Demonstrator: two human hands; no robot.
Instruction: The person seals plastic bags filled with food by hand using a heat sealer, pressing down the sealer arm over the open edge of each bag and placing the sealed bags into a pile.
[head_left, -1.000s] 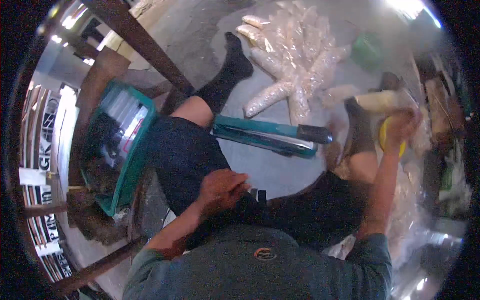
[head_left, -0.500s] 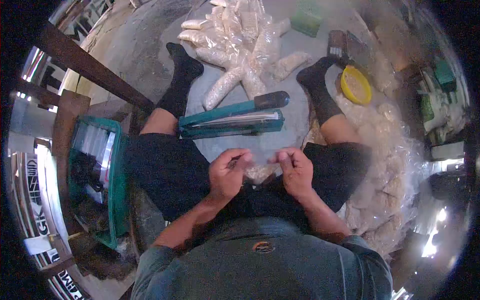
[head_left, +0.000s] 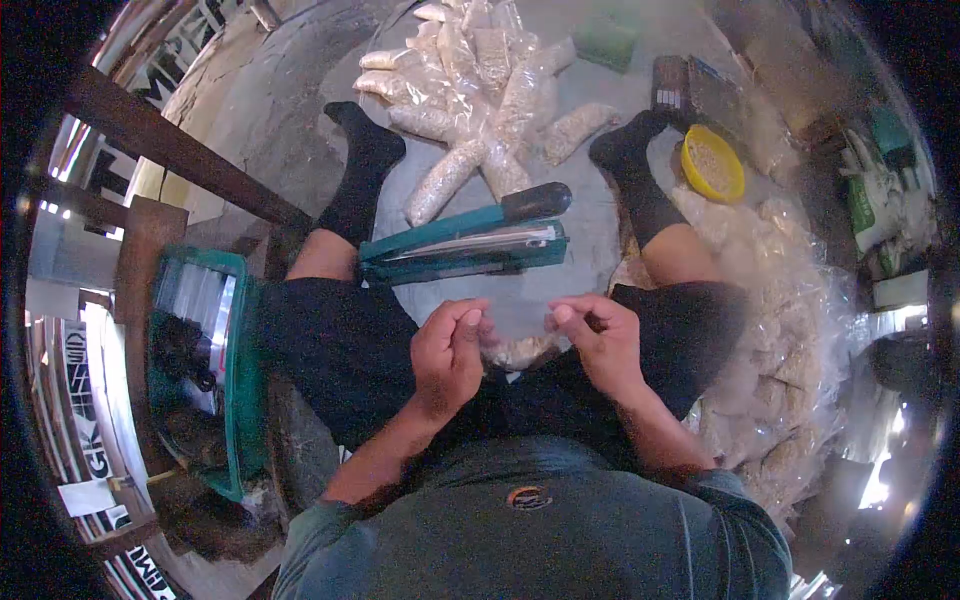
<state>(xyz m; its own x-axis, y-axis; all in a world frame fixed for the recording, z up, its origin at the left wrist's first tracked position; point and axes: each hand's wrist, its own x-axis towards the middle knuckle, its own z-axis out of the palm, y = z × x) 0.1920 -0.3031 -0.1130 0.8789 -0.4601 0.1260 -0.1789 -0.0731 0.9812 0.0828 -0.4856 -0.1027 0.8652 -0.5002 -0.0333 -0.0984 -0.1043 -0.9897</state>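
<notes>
In the head view, your left hand [head_left: 450,350] and right hand [head_left: 605,345] each have thumb and fingers pinched on an upper side of a clear bag [head_left: 522,350], its film spread between them. The bag is in front of your lap, pale contents gathered low, and apart from the teal bar sealer [head_left: 460,247] lying between your shins. Beyond that, a pile of filled bags [head_left: 450,170] looks like finished filling; you can't tell whether every one is closed. The bag you hold seems filled but not yet in the sealer. At your right, a yellow bowl [head_left: 722,196] still holds pale pieces, near a plastic-covered heap [head_left: 770,390], so material appears to remain.
</notes>
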